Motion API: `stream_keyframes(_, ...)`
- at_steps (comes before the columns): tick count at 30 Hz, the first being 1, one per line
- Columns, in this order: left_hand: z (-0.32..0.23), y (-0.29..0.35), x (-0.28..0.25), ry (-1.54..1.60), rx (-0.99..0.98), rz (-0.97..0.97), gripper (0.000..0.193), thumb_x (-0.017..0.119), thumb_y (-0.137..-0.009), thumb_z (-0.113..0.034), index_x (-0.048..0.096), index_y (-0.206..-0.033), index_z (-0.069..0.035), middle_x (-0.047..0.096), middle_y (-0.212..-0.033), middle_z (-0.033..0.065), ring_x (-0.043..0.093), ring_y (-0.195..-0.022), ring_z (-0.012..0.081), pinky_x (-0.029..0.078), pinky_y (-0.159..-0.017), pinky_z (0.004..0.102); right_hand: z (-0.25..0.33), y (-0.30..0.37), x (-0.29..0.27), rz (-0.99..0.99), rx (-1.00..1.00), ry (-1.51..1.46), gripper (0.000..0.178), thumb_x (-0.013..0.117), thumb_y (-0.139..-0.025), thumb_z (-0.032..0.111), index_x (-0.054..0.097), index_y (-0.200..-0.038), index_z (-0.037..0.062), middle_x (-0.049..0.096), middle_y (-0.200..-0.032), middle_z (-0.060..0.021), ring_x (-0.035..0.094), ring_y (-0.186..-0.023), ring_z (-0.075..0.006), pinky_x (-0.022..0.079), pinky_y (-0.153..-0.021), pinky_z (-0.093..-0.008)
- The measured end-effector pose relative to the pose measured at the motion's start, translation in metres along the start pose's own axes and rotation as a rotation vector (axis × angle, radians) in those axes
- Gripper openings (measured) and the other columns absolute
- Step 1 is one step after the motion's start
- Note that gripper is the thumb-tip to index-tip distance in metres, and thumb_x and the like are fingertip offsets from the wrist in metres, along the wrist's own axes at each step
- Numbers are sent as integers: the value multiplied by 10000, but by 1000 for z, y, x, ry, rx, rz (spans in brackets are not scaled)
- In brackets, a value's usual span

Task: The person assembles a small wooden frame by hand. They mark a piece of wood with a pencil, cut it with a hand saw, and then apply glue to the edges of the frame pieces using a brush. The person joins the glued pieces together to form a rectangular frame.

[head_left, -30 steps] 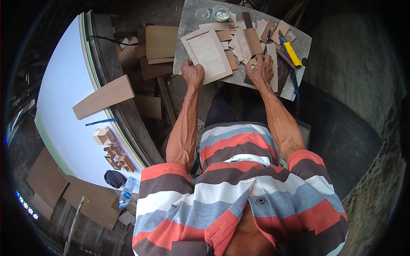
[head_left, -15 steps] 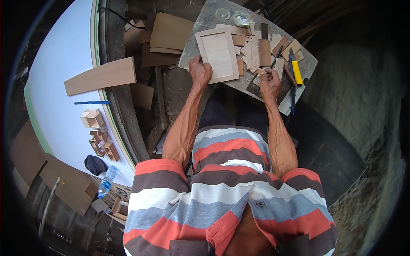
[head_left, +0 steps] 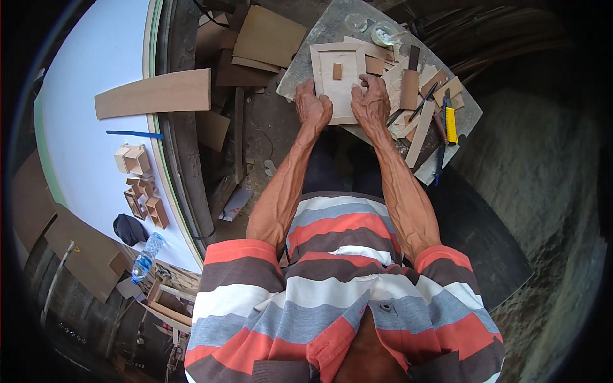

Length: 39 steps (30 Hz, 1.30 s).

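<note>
A pale wooden framed panel [head_left: 329, 96] lies on the near left part of the worktable, its raised border running round a flat middle. On that middle sits a small brown wooden block [head_left: 337, 71]. My left hand [head_left: 314, 105] is closed on the panel's lower left edge, thumb toward its face. At the opposite edge my right hand [head_left: 371, 101] grips the panel with curled fingers; its fingertips are partly hidden. To the right of my right hand are wood offcuts [head_left: 409, 89] and a pale strip [head_left: 420, 135].
A yellow utility knife [head_left: 451, 123] lies at the worktable's right. Glue sits in a glass jar [head_left: 385, 33] at the back. Left, a white board [head_left: 83, 83] carries a plank [head_left: 153, 94], small wooden boxes [head_left: 131, 159], a dark cap [head_left: 129, 229] and a plastic bottle [head_left: 147, 258].
My right hand has moved left from the offcuts to the panel's right edge. The small brown block now lies on the panel. The panel has turned slightly straighter.
</note>
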<state>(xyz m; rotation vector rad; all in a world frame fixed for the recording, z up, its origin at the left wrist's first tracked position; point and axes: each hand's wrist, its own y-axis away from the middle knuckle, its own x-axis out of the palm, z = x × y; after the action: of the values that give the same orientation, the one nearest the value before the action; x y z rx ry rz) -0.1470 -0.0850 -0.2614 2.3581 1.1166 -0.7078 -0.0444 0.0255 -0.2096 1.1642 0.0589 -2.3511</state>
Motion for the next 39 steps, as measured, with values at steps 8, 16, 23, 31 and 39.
stream_keyframes(8, -19, 4, -9, -85, 43, 106, 582, 581, -703, -32, 477, -1266, 71, 499, -1151, 269, 476, -1092, 436, 390, -970, 496, 4, -21, 28, 62, -165, 42, 338, 703, -776, 154, 606, -1077, 33, 612, -1003, -155, 614, -967, -351, 506, -804, -445)
stream_keyframes(16, -17, 1, -6, -146, 106, 42, 621, 575, -704, 8, 447, -1308, 70, 500, -1138, 249, 478, -1067, 431, 391, -960, 490, 14, -37, 41, 79, -233, 26, 249, 693, -789, 125, 622, -1016, 48, 624, -981, -139, 626, -934, -340, 509, -793, -439)
stream_keyframes(23, -18, -1, -6, -119, 70, 53, 642, 578, -692, -14, 463, -1317, 76, 503, -1146, 257, 475, -1094, 429, 378, -994, 487, 18, -46, 59, 46, -257, 44, 215, 700, -806, 157, 638, -985, 55, 638, -963, -135, 631, -918, -335, 507, -776, -437)
stream_keyframes(31, -17, -1, -7, -130, 52, 72, 645, 591, -694, -2, 461, -1320, 83, 503, -1149, 256, 483, -1093, 426, 392, -980, 485, 20, -48, 66, 21, -215, 17, 217, 698, -817, 174, 635, -988, 58, 643, -952, -129, 633, -902, -329, 504, -770, -433)
stream_keyframes(39, -20, -1, -8, -128, 52, 70, 638, 599, -702, -1, 462, -1320, 76, 505, -1120, 247, 490, -1069, 424, 397, -968, 486, 20, -48, 59, 78, -206, -22, 265, 671, -813, 173, 615, -1043, 54, 632, -936, -122, 633, -868, -326, 505, -748, -432)
